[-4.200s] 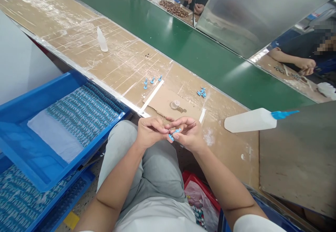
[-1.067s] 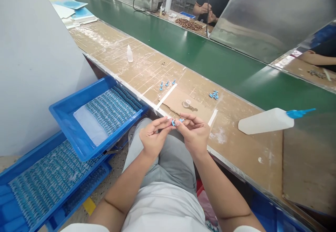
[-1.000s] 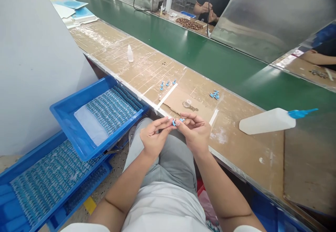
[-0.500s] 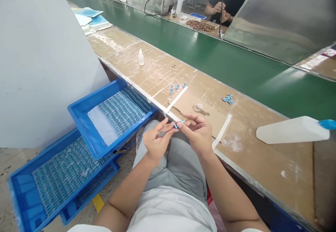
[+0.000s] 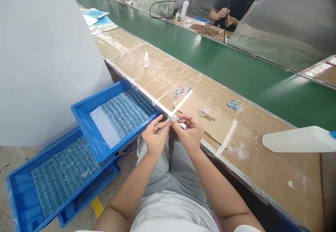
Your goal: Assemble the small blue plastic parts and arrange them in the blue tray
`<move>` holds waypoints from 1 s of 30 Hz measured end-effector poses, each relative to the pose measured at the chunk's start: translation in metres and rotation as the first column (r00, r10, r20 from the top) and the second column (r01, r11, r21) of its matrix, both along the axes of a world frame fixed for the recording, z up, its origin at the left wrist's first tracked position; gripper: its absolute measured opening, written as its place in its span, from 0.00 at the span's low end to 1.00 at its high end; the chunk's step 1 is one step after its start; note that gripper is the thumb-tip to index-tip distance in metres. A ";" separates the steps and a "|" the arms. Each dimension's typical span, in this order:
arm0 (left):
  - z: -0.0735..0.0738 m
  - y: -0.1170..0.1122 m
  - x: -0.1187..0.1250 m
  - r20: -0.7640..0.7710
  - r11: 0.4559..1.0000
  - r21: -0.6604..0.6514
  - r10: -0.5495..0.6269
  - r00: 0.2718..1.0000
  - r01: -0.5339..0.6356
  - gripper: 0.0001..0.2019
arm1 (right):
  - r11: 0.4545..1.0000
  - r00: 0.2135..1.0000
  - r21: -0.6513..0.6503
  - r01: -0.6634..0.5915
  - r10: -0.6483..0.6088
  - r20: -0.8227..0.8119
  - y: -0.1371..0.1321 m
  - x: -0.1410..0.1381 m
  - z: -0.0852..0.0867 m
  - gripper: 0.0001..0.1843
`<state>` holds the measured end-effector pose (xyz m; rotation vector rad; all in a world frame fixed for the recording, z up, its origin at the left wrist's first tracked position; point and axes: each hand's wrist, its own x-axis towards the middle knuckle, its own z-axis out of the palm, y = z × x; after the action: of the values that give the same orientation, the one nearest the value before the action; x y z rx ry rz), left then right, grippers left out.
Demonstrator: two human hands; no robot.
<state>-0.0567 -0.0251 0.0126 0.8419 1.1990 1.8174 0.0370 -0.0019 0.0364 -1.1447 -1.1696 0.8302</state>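
Left hand (image 5: 154, 137) and right hand (image 5: 191, 134) have shifted toward the near end of a white tape strip (image 5: 181, 104), pinching a small light-blue piece (image 5: 174, 119) between their fingertips by the tabletop's (image 5: 262, 172) front edge. Nearby, a flat brown cardboard sheet (image 5: 193, 106) bears a small clear round container (image 5: 203, 112). Well apart, a large translucent white bottle (image 5: 296, 139) lies sideways.

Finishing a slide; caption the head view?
Left hand and right hand pinch a small blue piece near the table.
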 end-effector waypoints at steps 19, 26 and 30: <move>-0.134 0.006 -0.029 -0.484 0.968 -0.237 -0.041 0.874 -0.086 0.14 | 0.965 0.516 0.041 0.259 -0.174 0.839 0.164 0.033 -0.074 0.14; -0.136 0.009 -0.030 -0.534 0.973 -0.228 -0.085 0.841 -0.046 0.12 | 0.959 0.518 0.054 0.278 -0.197 0.832 0.165 0.033 -0.078 0.15; -0.142 0.010 -0.029 -0.534 0.972 -0.231 -0.090 0.840 -0.043 0.12 | 0.939 0.540 0.081 0.333 -0.260 0.800 0.162 0.033 -0.070 0.24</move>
<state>-0.0857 -0.0153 -0.1289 1.2747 1.7105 1.4089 0.0697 0.1599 -0.0336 -1.8311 -1.6033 0.0272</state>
